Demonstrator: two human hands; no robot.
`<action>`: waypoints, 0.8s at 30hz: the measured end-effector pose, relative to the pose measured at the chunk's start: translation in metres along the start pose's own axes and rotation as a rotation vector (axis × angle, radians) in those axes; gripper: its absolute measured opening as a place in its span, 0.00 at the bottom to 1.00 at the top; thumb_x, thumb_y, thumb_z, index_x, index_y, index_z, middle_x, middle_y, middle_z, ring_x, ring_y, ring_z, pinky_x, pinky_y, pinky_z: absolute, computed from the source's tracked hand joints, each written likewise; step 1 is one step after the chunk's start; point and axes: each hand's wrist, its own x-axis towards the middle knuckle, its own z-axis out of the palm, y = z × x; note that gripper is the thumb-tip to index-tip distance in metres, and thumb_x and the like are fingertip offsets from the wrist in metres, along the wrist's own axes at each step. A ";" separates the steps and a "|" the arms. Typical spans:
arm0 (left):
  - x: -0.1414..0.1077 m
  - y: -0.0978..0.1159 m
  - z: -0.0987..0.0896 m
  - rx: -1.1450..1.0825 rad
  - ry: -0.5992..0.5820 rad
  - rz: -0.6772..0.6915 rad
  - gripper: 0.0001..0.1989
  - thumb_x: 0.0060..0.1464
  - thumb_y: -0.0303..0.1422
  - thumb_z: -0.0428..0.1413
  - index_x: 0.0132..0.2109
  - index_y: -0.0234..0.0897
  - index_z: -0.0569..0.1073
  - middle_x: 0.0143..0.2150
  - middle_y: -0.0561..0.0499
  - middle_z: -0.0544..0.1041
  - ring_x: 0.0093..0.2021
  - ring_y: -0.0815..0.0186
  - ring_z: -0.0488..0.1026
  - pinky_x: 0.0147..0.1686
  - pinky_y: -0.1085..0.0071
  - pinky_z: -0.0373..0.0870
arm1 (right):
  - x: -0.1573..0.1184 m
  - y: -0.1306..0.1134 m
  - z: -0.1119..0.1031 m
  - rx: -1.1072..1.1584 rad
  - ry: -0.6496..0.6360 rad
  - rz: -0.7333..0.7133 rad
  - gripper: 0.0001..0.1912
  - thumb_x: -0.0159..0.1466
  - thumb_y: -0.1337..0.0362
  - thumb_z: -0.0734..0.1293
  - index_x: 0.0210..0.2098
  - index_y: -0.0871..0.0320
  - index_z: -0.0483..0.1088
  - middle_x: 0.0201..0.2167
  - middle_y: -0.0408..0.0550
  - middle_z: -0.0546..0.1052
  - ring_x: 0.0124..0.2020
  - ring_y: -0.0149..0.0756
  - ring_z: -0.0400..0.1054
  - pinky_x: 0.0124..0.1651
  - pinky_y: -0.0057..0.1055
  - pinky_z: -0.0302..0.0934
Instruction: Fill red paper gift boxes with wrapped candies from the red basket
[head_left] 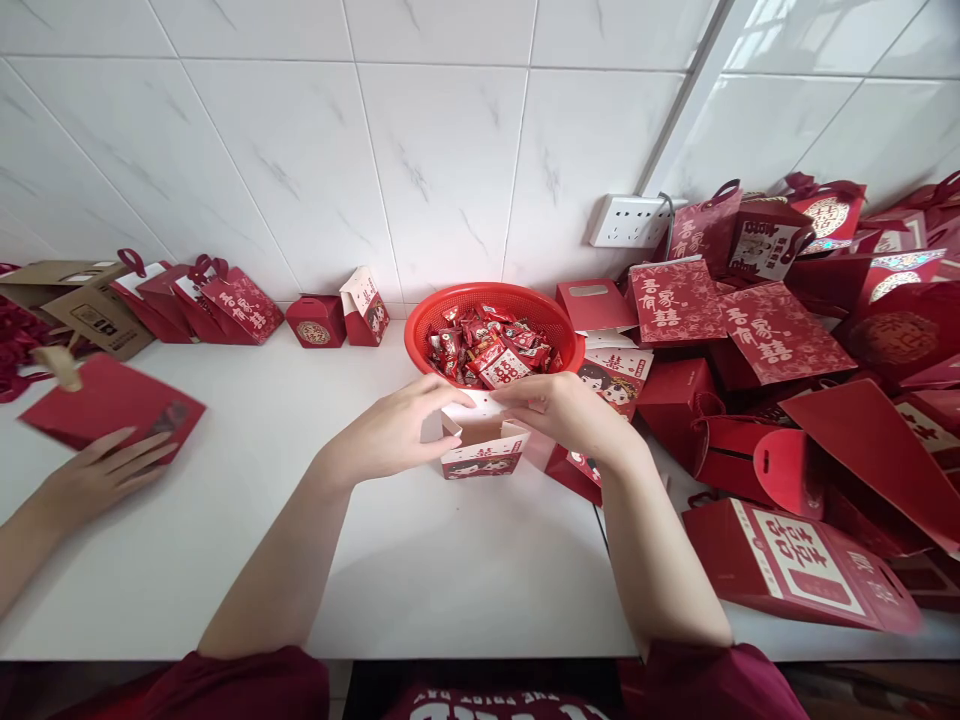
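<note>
A small red-and-white paper gift box (484, 465), printed with cartoon figures and red characters, stands upright on the table with its top unfolded. My left hand (401, 425) grips its left side and back flap, thumb near the left side flap and fingers on the white rear panel. From the right, my right hand (562, 408) pinches the same raised rear panel with its fingertips. Just behind the box is a red plastic basket (420, 340) holding many wrapped candies (499, 350). The box's inside shows only in part, and some right fingers are hidden.
Red gift boxes (795, 450) pile up along the right side, near my right forearm. Several finished-looking boxes (240, 305) line the wall at left, beside a brown carton (105, 305). Another person's hand (97, 490) touches a red box (112, 405). A power strip (632, 221) is on the wall.
</note>
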 end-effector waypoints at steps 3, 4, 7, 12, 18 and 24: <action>0.001 0.000 0.001 0.040 -0.001 0.098 0.22 0.60 0.34 0.54 0.61 0.55 0.71 0.70 0.55 0.60 0.68 0.54 0.61 0.63 0.60 0.64 | 0.001 -0.003 0.000 -0.112 -0.068 0.015 0.13 0.68 0.67 0.64 0.46 0.51 0.79 0.40 0.45 0.83 0.37 0.40 0.77 0.41 0.32 0.66; 0.002 -0.001 0.001 0.039 -0.016 0.128 0.23 0.61 0.33 0.53 0.62 0.55 0.70 0.71 0.56 0.59 0.70 0.55 0.57 0.66 0.59 0.61 | 0.001 -0.004 0.000 -0.139 -0.098 0.006 0.13 0.69 0.67 0.63 0.44 0.52 0.79 0.38 0.45 0.83 0.35 0.39 0.77 0.38 0.32 0.65; 0.003 0.000 0.003 -0.035 -0.106 0.193 0.24 0.62 0.28 0.48 0.63 0.54 0.69 0.67 0.57 0.67 0.69 0.60 0.60 0.66 0.60 0.61 | 0.002 -0.007 -0.001 -0.177 -0.142 -0.019 0.14 0.70 0.68 0.60 0.40 0.56 0.79 0.32 0.46 0.82 0.31 0.36 0.74 0.35 0.30 0.62; 0.007 0.006 0.008 -0.076 -0.140 0.148 0.19 0.57 0.26 0.47 0.40 0.48 0.82 0.59 0.57 0.75 0.54 0.59 0.76 0.49 0.67 0.73 | 0.004 -0.004 0.001 -0.111 -0.175 -0.037 0.15 0.69 0.70 0.59 0.35 0.56 0.76 0.29 0.43 0.79 0.28 0.32 0.69 0.33 0.28 0.59; 0.003 0.003 -0.002 0.048 -0.101 -0.060 0.09 0.55 0.41 0.54 0.35 0.45 0.78 0.42 0.54 0.82 0.41 0.58 0.78 0.36 0.68 0.70 | 0.008 -0.001 -0.003 0.002 -0.210 -0.002 0.12 0.67 0.69 0.61 0.40 0.54 0.77 0.35 0.43 0.80 0.34 0.34 0.72 0.39 0.29 0.63; -0.002 -0.003 -0.012 0.000 -0.164 -0.102 0.17 0.50 0.52 0.59 0.36 0.43 0.74 0.41 0.55 0.79 0.40 0.60 0.75 0.35 0.70 0.65 | 0.019 -0.011 0.001 0.071 -0.345 -0.158 0.11 0.67 0.65 0.64 0.42 0.52 0.79 0.54 0.47 0.74 0.52 0.39 0.70 0.52 0.33 0.62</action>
